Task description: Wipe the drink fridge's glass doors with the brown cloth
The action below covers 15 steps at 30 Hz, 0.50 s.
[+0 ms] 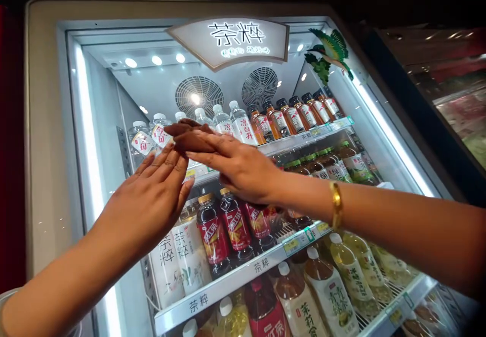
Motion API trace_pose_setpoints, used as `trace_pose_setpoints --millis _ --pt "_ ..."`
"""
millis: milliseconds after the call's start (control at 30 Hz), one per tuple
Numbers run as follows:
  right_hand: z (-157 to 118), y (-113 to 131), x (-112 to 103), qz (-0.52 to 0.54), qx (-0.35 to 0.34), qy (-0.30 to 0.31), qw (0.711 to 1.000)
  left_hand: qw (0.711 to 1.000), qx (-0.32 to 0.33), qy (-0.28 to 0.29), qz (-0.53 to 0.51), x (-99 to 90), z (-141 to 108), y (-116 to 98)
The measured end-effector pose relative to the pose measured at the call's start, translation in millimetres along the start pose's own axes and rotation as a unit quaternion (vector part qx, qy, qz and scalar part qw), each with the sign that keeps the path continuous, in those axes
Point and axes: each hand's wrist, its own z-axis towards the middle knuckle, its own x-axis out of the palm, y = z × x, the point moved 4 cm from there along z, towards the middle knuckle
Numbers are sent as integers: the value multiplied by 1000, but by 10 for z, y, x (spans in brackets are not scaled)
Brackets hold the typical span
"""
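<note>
My left hand [150, 198] is stretched up in front of a lit drinks fridge [41, 124], with its fingers straight and nothing held. My right hand [245, 170] reaches in from the right with its fingers extended, and nothing shows in its grip. The fingertips of both hands come together near the upper left bottles. A darker finger shape beside them looks like a reflection in the glass door. I cannot tell whether the fingertips press on the glass. A gold bracelet [336, 205] circles my right wrist.
Behind the glass are clear water bottles [243, 124], amber bottles [279, 119], red-labelled bottles [212, 230] and pale-labelled bottles [330, 291] on shelves. A fan-shaped sign [235, 43] and a bird decoration [332, 48] sit at the top. Price tags [292, 246] line the shelf edges.
</note>
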Motion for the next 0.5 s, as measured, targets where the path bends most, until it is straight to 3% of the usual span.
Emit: trace_pose_setpoints --millis 33,100,167,233,333,433,500 --pt "-30 -59 -48 2 -4 10 1000 1000 -5 7 1 -15 -31 11" --pt "40 -277 -126 -17 57 -1 998 1000 -15 27 5 -58 -51 0" --pt "254 -465 -110 -41 135 -24 990 998 -26 51 2 -97 -31 -28" --pt "503 -470 -11 -35 159 -55 985 997 -39 68 -9 -125 -11 -42" --pt "659 -164 164 -9 112 -46 993 995 -59 85 -11 -164 -58 -12" --pt "451 163 164 14 21 8 1000 992 -72 106 1 -217 -200 64" --pt "282 184 63 22 -7 36 999 991 -77 112 -11 -259 -296 114"
